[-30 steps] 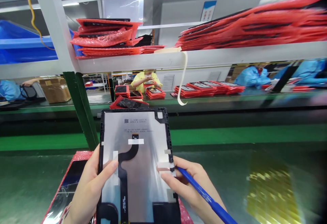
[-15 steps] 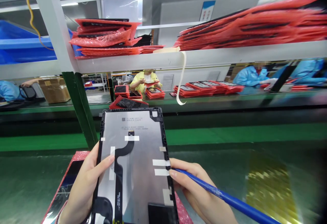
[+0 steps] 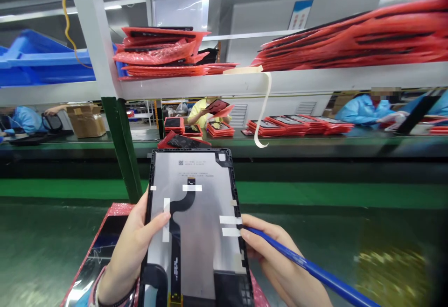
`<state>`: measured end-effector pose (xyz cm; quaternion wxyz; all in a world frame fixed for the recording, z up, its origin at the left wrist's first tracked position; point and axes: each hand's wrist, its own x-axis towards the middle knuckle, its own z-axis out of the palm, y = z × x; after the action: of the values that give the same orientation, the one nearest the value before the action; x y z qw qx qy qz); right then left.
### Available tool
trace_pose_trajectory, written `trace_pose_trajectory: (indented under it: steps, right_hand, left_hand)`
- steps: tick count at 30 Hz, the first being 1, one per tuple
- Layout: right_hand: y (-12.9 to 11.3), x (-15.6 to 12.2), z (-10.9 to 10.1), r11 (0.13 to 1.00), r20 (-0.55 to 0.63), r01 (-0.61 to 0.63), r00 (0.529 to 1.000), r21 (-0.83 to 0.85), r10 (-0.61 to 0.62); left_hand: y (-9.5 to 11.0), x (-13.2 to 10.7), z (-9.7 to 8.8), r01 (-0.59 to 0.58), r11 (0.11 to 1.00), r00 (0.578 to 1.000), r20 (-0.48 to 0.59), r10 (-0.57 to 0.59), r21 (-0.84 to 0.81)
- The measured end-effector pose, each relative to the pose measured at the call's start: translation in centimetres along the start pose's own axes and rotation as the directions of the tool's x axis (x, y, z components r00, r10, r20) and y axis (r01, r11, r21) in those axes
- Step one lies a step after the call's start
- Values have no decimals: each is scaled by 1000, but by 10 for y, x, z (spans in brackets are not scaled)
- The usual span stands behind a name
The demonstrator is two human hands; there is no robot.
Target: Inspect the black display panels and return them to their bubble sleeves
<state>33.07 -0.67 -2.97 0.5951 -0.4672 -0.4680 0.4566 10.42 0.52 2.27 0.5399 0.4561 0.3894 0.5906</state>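
Note:
My left hand (image 3: 131,246) grips the left edge of a tablet screen panel (image 3: 203,237), thumb on its grey metal back near a strip of white tape. A black ribbon cable (image 3: 175,241) runs down the panel, which has a black frame and several white tape pieces. In my right hand (image 3: 280,260) is a long blue stick-like tool (image 3: 315,272), its tip at the panel's right edge beside two tape strips. The fingers of that hand also touch the edge. Below the panel, a dark glossy screen (image 3: 101,260) lies on pink bubble wrap.
Overhead, a white shelf (image 3: 196,87) carries red packets (image 3: 161,52), a larger red stack (image 3: 357,36) and a blue bin (image 3: 45,66). A pale tape strip (image 3: 264,111) dangles from it. Beyond stand a green post (image 3: 122,148), red-wrapped tablets (image 3: 276,125), a carton (image 3: 85,121) and several co-workers.
The view has swung slightly left, so everything sits further right. Both hands keep their hold on panel and tool. A co-worker in yellow now holds up a red-wrapped tablet.

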Motion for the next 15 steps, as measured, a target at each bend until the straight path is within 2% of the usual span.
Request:
trace_pose_trajectory:
  steps: [3, 8, 11, 14, 15]
  right_hand:
    - [-8, 6, 4, 998, 108, -36, 994, 55, 30]
    - [-27, 4, 11, 994, 38, 54, 998, 90, -58]
    - [-29, 0, 11, 982, 35, 76, 996, 174, -84]
    - [-26, -2, 10, 943, 170, -31, 985, 333, -28]
    - [-25, -2, 10, 920, 238, -84, 971, 382, -10]
  left_hand:
    - [-2, -2, 0, -83, 995, 996, -17, 84, 50]
    - [-1, -7, 1, -128, 981, 987, -78, 140, 148]
    - [-4, -9, 1, -187, 967, 969, -129, 210, 173]
    - [-10, -10, -3, -278, 907, 931, -144, 336, 316]
    - [-13, -10, -5, -323, 861, 915, -102, 390, 394]
